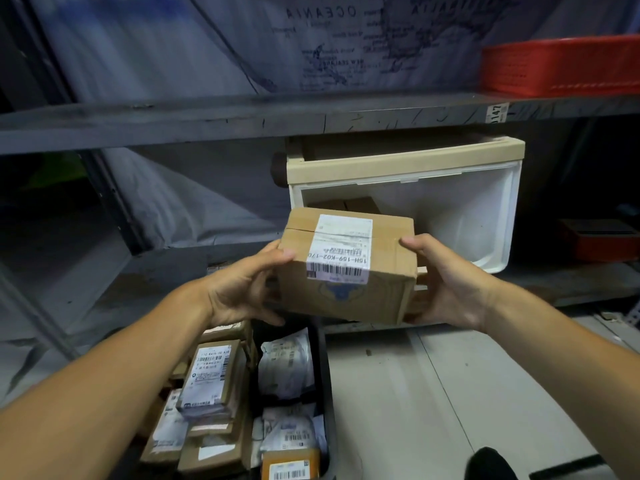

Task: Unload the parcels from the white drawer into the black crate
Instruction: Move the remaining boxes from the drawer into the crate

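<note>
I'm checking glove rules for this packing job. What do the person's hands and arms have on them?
Nothing: the left hand and right hand are bare, with no gloves, rings or watch visible. Both forearms are uncovered to the frame edge, with no sleeves in view.

Matt cardboard parcel [349, 268] (glossy paper label [341, 249]); smooth plastic drawer [485, 216].

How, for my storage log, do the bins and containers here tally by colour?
Red: 2, the red basket and a red box at the right edge
White: 1, the white drawer
Black: 1, the black crate
Total: 4
</note>
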The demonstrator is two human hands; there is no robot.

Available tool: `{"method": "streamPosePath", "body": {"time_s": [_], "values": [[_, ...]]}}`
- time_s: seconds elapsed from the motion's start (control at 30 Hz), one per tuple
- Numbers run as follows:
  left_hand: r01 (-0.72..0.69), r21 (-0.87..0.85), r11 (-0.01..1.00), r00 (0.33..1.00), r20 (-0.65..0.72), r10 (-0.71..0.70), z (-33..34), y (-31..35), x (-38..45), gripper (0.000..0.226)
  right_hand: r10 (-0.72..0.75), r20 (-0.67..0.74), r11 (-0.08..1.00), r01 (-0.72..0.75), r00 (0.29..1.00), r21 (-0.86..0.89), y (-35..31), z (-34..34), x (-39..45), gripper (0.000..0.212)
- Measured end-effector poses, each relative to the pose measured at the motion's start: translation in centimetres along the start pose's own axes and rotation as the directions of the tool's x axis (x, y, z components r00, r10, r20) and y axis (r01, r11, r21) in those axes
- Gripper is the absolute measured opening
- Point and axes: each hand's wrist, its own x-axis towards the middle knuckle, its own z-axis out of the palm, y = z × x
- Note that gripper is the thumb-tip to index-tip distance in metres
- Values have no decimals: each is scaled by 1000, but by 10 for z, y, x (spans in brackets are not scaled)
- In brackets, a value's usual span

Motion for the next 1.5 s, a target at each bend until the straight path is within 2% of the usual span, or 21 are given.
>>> {"method": "streamPosePath", "body": {"time_s": [0.13, 0.23, 0.33, 0.47, 0.57, 0.63, 0.7, 0.73, 0.8, 0.83, 0.93, 1.03, 1.1, 1.13, 1.23, 1.3, 1.4, 1.5], "values": [[-95, 19, 995, 995, 14, 95, -2, -4, 2, 102, 118, -43, 993, -116, 992, 34, -1, -2, 3, 44], [-143, -27, 989, 989, -29, 142, 2, -6, 3, 95, 193, -83, 980, -189, 978, 55, -2, -4, 4, 49], [-163, -57, 985, 983, -88, 158, 8, -6, 7, 99, 247, -79, 968, -242, 966, 58, -2, -2, 4, 55], [-213, -93, 973, 967, -161, 196, 10, -9, 13, 96, 253, -55, 967, -251, 966, 50, -2, -1, 2, 66], [-205, -120, 971, 973, -134, 188, 4, -9, 13, 89, 218, -29, 972, -215, 975, 91, -3, -2, 2, 74], [-200, -135, 971, 975, -121, 184, 4, -9, 13, 83, 206, -19, 973, -203, 978, 108, -4, 0, 1, 68], [-230, -172, 958, 961, -196, 195, 11, -8, 15, 70, 203, -24, 972, -198, 979, 128, -4, 3, 1, 62], [-255, -195, 947, 943, -268, 199, 17, -6, 17, 56, 201, -28, 970, -195, 979, 149, -4, 5, 1, 62], [-245, -239, 940, 900, -416, 129, 31, -3, 21, 27, 201, -43, 964, -190, 979, 186, -3, 9, 4, 62], [-204, -262, 943, 890, -452, 67, 38, -2, 24, 21, 197, -55, 964, -183, 979, 194, -3, 13, 4, 60], [-104, -326, 940, 893, -446, -56, 54, -1, 30, 34, 187, -69, 962, -168, 980, 214, -2, 21, 3, 52], [-102, -387, 916, 904, -421, -77, 61, 0, 36, 77, 178, -47, 963, -164, 983, 214, -1, 19, 5, 56], [-113, -422, 899, 906, -416, -82, 62, 2, 38, 91, 181, -10, 967, -176, 984, 185, -1, 15, 3, 60], [-123, -432, 893, 903, -422, -79, 62, 4, 38, 87, 184, 12, 970, -184, 983, 160, -2, 13, 1, 61], [-142, -439, 887, 894, -442, -76, 59, 10, 35, 54, 192, 72, 973, -199, 979, 114, -2, 8, -3, 74], [-115, -398, 910, 920, -388, -53, 54, 10, 32, 43, 186, 88, 976, -195, 979, 101, -1, 8, -5, 83], [-77, -282, 956, 956, -294, -10, 50, 6, 29, 57, 173, 69, 983, -177, 983, 53, 0, 13, -8, 75], [-91, -275, 957, 959, -282, 11, 51, 2, 32, 68, 162, 56, 987, -163, 985, 7, 2, 18, -9, 66]]}}
